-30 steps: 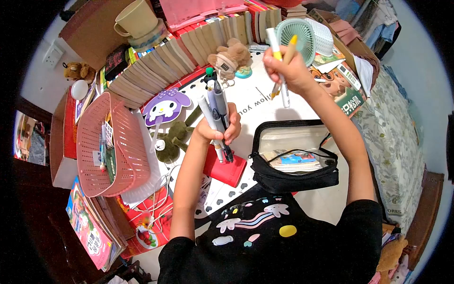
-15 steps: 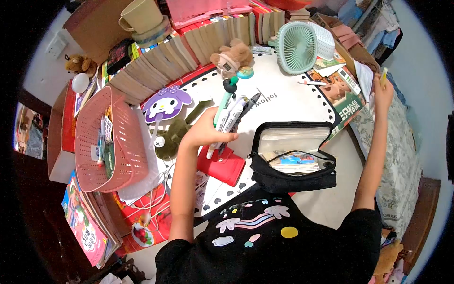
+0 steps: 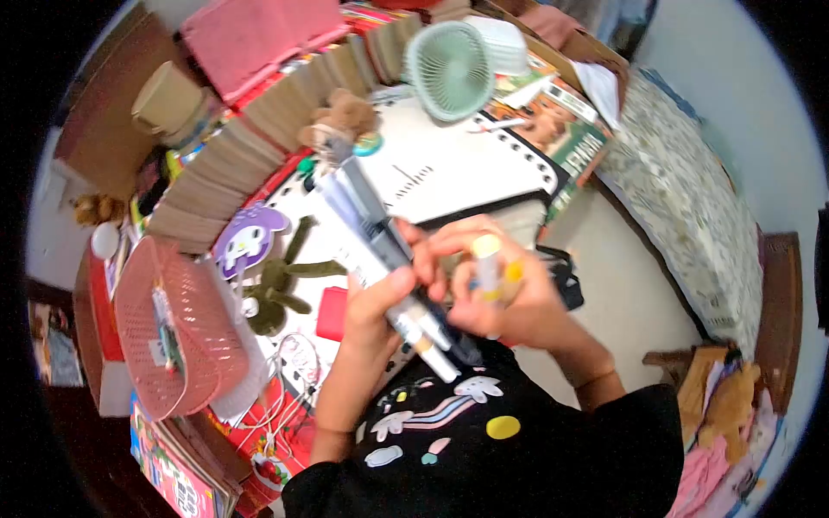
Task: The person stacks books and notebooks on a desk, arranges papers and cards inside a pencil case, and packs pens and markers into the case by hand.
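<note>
l hand [image 3: 376,309] clamped on pens [image 3: 370,256], r hand [image 3: 528,302] on yellow pen [image 3: 488,266]; prob gathering step, next move likely needs steady hold.

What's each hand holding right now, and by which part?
The left hand grips a bundle of pens around the middle of their barrels. The right hand holds a yellow-capped marker, apparently mid-barrel; blur hides exact finger placement.

1. The bench [image 3: 287,173] is covered by a white, heart-bordered mat [image 3: 471,168].
2. Its back is lined with books [image 3: 231,160].
3. On the mat, a brown plush toy [image 3: 352,112], an olive plush toy [image 3: 276,281] and a red case [image 3: 330,314] are set.
</note>
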{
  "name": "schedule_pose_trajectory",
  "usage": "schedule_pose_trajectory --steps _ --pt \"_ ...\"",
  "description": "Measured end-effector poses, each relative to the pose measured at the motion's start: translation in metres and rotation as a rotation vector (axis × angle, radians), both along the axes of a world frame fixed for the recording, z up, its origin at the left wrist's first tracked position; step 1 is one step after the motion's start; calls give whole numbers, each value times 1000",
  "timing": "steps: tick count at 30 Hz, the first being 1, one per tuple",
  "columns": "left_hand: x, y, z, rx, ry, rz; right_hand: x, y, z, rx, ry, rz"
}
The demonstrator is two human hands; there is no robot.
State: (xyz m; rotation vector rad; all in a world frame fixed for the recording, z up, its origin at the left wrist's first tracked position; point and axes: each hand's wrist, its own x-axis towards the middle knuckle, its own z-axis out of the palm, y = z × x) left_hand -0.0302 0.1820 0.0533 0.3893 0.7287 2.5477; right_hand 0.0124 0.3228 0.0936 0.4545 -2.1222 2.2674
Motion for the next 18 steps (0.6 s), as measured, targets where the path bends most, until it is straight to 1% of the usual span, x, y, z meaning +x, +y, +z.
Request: schedule_pose_trajectory --steps 1,3,4,5,6,7,9,10,11,13,14,15,17,18 --pt "13 0 0 -34 -60 -5 6 -4 -8 54 138 -20" --pt "37 0 -4 -176 -65 -14 22 -5 -16 -28 -51 -15" --pt "47 2 -10 -197 -84 -16 27 -9 -29 -187 -146 -25" --pt "53 1 -17 -220 -99 -15 32 -14 -36 -248 -143 -59" --pt "57 -1 -19 -104 -192 -56 34 -14 -36 -273 -199 -55" --pt "59 -3 -20 -111 -202 -58 37 -13 -35 -300 -255 -51" --pt "62 -6 -17 -222 -174 -136 41 -9 -28 -13 -155 -31" --pt "60 -10 -21 -334 -46 -138 44 -11 -31 12 -129 -41" --pt "64 -13 -15 -451 16 -112 46 -11 -31 10 -137 -46" --pt "64 -7 -8 -526 194 -32 47 -11 -29 119 -152 -59" --pt "65 -5 -5 -487 161 -45 47 -13 -29 45 -200 -53" --pt "63 -7 -7 -534 231 -71 48 -15 -29 -30 -249 -50" --pt "67 -4 1 -596 240 -63 49 -14 -25 -15 -328 -42" --pt "68 -2 2 -582 272 -26 49 -14 -24 -10 -354 -39"
